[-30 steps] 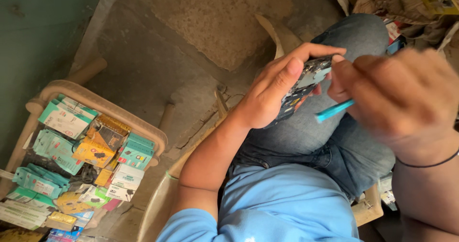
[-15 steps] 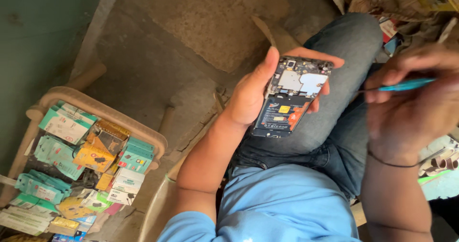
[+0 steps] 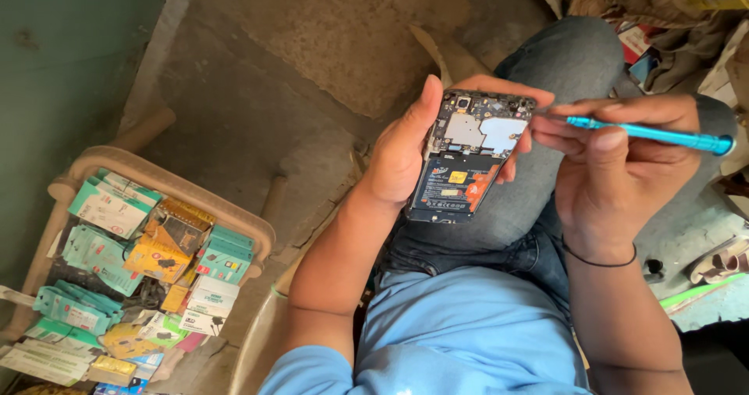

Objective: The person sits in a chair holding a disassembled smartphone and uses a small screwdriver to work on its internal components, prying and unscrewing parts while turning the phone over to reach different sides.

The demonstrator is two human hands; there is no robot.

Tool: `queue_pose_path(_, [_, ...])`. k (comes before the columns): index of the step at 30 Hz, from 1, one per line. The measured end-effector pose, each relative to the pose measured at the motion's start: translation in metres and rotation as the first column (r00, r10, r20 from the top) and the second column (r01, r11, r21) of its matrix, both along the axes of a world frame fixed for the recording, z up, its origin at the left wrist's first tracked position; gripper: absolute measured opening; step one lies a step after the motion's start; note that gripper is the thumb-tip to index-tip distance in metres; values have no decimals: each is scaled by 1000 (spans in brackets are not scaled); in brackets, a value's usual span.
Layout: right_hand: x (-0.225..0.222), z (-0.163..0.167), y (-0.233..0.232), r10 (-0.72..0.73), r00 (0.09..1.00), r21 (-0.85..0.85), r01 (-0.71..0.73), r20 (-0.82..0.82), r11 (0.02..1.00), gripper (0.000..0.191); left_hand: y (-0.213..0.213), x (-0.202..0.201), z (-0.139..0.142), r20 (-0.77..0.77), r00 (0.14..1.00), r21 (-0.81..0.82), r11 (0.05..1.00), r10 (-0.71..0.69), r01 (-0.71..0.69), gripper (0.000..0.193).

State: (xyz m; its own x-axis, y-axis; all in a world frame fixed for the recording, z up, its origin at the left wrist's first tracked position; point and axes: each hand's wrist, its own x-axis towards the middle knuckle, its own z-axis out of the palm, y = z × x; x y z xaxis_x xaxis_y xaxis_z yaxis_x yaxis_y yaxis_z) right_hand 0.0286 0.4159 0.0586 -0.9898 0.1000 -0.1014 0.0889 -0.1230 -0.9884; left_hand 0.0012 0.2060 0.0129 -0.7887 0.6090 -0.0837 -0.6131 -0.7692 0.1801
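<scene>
You're cradling the opened black smartphone with exposed circuit board (image 3: 468, 161) in your left hand (image 3: 402, 157) (steadying it); your right hand (image 3: 616, 169) is pinching the slim turquoise metal screwdriver (image 3: 647, 132), tip at the phone's top corner.

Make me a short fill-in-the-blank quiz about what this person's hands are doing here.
1. The left hand holds an opened phone with its ____ cover off, so the battery shows.
2. The right hand holds a thin ____-coloured screwdriver.
3. The screwdriver's tip points at the phone's ____ right corner.
4. The tray of small packets sits on the person's ____ side.

Missing words: back; blue; top; left
</scene>
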Motion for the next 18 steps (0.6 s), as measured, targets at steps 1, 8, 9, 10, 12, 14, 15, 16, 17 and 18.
queue_pose_path(1, [-1, 0, -1, -1, 1000, -3, 1, 0, 1000, 37, 0, 0, 0, -5, 1000, -3, 1000, 0, 0, 85])
queue_pose_path(8, [1, -5, 5, 0, 1000, -39, 1, 14, 999, 34, -1, 0, 2, -28, 1000, -16, 1000, -5, 5, 85])
queue_pose_path(9, [2, -7, 6, -5, 1000, -59, 7, 28, 998, 34, -1, 0, 3, -38, 999, -21, 1000, -6, 5, 86])
queue_pose_path(10, [3, -8, 8, -10, 999, -79, 13, 43, 997, 34, -2, 0, 4, -50, 999, -27, 1000, -6, 4, 86])
queue_pose_path(12, [4, -12, 13, -9, 996, -143, 21, 85, 990, 33, -2, -1, 5, -77, 997, -40, 999, -4, 1, 86])
queue_pose_path(14, [4, -16, 19, -2, 991, -213, 31, 132, 977, 30, -2, -2, 7, -91, 996, -63, 998, -9, 3, 87])
queue_pose_path(15, [4, -18, 22, -1, 988, -252, 41, 154, 967, 29, -2, -2, 8, -89, 996, -80, 997, -16, 8, 88])
queue_pose_path(16, [4, -20, 24, 0, 984, -290, 52, 177, 956, 28, -3, -2, 9, -90, 996, -81, 997, -16, 8, 88])
queue_pose_path(17, [4, -23, 26, -1, 980, -331, 67, 197, 941, 26, -3, -1, 10, -91, 996, -83, 997, -16, 8, 88])
queue_pose_path(18, [4, -24, 28, 5, 978, -364, 73, 210, 929, 26, -3, -2, 10, -96, 995, -71, 997, -9, 2, 86])
